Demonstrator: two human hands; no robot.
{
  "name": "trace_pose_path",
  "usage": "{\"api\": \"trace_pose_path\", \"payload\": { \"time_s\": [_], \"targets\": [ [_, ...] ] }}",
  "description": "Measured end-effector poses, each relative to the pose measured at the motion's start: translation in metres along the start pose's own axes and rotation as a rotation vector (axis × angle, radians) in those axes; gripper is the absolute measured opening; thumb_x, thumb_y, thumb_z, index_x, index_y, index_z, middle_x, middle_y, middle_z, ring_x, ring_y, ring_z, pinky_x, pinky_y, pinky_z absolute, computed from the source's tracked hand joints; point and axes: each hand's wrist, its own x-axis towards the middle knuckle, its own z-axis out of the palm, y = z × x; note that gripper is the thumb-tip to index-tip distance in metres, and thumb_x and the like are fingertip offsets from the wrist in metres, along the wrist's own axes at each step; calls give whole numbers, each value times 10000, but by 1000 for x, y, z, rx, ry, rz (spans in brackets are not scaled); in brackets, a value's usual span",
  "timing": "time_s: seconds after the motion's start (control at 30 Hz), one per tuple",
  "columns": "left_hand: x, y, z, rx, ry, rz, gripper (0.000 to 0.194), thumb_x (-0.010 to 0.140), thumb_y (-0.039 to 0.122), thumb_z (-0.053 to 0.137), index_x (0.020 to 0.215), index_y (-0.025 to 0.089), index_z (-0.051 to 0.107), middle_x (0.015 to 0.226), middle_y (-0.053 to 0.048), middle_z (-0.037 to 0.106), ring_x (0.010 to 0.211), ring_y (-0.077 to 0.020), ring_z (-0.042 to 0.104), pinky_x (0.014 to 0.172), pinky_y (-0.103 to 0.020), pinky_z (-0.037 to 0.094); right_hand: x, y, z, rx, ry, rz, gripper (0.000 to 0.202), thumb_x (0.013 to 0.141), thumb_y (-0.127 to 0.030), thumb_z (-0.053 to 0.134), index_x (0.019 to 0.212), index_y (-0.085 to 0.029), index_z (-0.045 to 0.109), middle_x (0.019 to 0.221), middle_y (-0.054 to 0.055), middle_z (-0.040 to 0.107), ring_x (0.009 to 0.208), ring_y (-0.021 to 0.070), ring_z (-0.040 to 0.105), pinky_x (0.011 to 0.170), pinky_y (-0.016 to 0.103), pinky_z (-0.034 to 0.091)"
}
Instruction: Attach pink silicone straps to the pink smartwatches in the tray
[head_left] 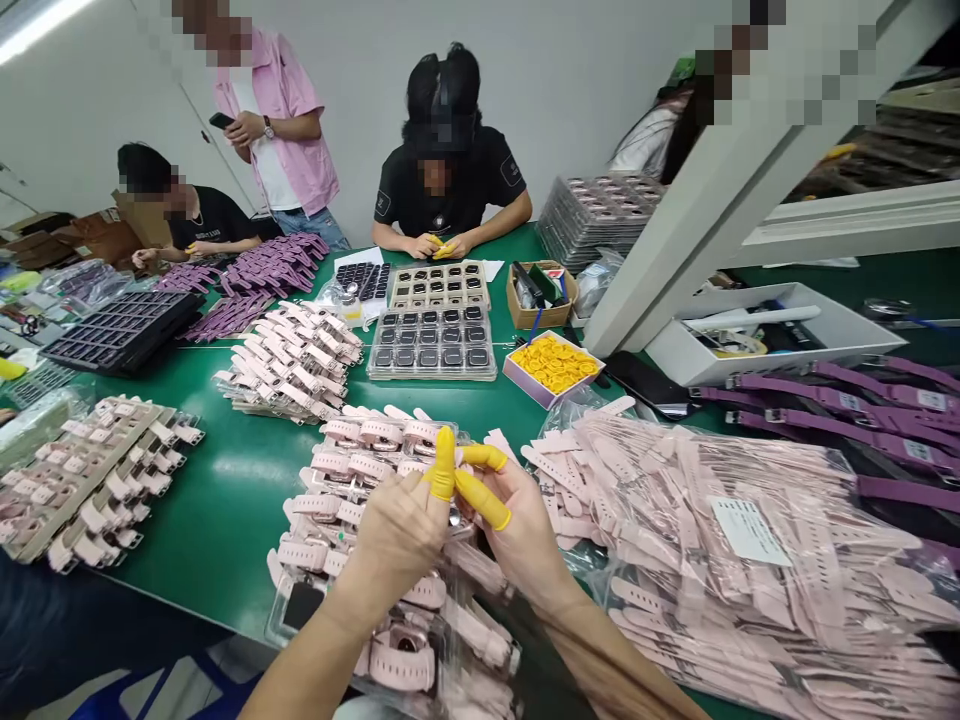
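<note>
My left hand (405, 525) and my right hand (517, 510) meet above a clear tray of pink watch straps (401, 655). Yellow finger cots cover some fingertips on both. The fingers of each hand are pinched together around something small and pale, mostly hidden between them; I cannot make out what it is. Under and around the hands, the tray holds rows of pink-strapped watch pieces, with a dark square piece (303, 604) at its near left corner. Bagged pink straps (675, 500) lie just right of my right hand.
A box of yellow finger cots (553, 368) stands beyond my hands, beside trays of dark watch faces (431, 343). Stacked pink straps (292, 360) are further left. A white post (720, 190) slants at right. A person (454, 180) works across the green table (225, 440).
</note>
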Motion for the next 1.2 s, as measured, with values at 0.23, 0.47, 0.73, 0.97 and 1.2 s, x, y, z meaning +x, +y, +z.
{"api": "trace_pose_path", "payload": {
  "time_s": [0.23,0.47,0.73,0.97,1.2],
  "targets": [
    [-1,0,3,-109,-93,-79,226,892,49,431,942,141,632,641,-49,618,548,-204,573,474,-316,386,0,-1,-3,-182,13,-173,321,792,-434,860,1008,-242,721,959,38,708,896,203,667,829,336,582],
    [-6,-3,9,-289,-138,-113,244,929,147,387,1011,145,617,711,-75,656,607,-210,602,512,-291,460,-5,7,-3,-231,-6,-182,269,812,-376,850,1031,-259,746,999,62,738,913,237,701,853,356,594],
    [-2,-5,-5,-645,-186,-211,530,894,162,442,1412,65,498,1082,-191,748,954,-281,739,800,-385,630,-5,13,-8,-504,34,-341,208,813,-305,826,1003,-271,749,967,49,704,891,258,680,856,419,581],
    [-3,-5,-4,-753,125,-320,381,985,150,521,1343,166,648,1318,-171,719,1205,-269,687,1019,-441,586,0,7,-15,-809,-44,-758,325,886,-158,721,1164,-327,702,970,54,665,845,252,688,705,389,606],
    [-8,-14,0,-994,501,-820,283,1046,292,529,1137,172,768,1126,-122,792,1073,-245,741,994,-406,583,0,14,-9,-924,-213,-633,245,958,-225,678,1198,-271,659,1021,69,676,933,249,688,806,409,604]
  ]
}}
